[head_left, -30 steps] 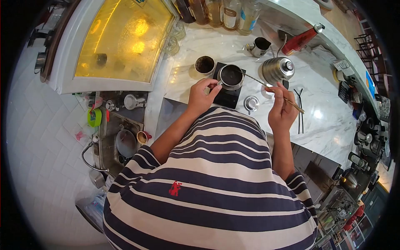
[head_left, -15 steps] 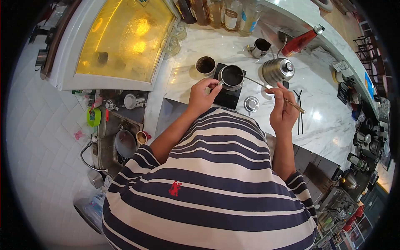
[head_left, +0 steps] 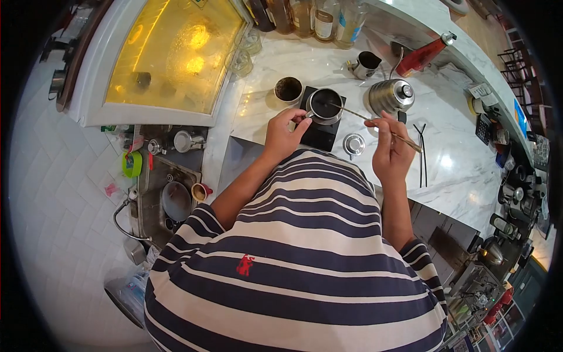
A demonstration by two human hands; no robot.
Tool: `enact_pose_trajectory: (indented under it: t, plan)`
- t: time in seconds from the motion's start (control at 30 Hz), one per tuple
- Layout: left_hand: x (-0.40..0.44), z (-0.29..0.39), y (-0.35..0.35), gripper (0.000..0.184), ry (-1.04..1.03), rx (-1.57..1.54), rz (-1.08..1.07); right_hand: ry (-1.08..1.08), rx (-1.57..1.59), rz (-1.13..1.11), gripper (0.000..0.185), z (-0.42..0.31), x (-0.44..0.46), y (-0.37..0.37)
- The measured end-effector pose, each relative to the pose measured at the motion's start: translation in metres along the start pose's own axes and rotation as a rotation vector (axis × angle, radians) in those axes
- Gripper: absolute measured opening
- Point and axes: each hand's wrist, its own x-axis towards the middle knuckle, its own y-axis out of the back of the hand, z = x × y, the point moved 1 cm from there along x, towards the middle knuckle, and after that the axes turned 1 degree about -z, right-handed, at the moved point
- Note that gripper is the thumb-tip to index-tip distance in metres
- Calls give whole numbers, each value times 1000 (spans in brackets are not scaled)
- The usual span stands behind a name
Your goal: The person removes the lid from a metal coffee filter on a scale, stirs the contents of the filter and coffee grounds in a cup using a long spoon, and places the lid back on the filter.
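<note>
My left hand [head_left: 285, 132] pinches the handle of a small metal cup [head_left: 326, 121] that stands on a flat black scale [head_left: 319, 138]. Dark liquid fills the lower part of the cup. In my right hand [head_left: 392, 146] is a long, thin bar spoon [head_left: 356, 114], its far end dipped in the dark liquid. Left of the scale sits a paper cup [head_left: 288, 89] with dark grounds inside. A round metal strainer-like piece [head_left: 353, 144] lies just right of the scale. The steel kettle [head_left: 387, 95] stands beyond my right hand.
Several bottles [head_left: 324, 23] and two glasses [head_left: 239, 61] line the back left. A metal pitcher [head_left: 366, 66] and red bottle [head_left: 420, 57] stand at the back. Two black straws [head_left: 422, 155] lie on the marble counter [head_left: 446, 126]. The sink [head_left: 155, 202] is at left.
My right hand has shifted a little to the left with the bar spoon, whose tip sits further left in the cup. My left hand stays on the handle.
</note>
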Motion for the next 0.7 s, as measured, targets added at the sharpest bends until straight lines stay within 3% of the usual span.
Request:
enact_pose_trajectory:
  t: [0.57,0.7]
  plan:
    - [-4,3,8,23,75,10,-17,53,-64,-3,10,-7,14,11]
    - [-5,4,7,22,75,4,-10,139,-38,-105,9,-4,11,13]
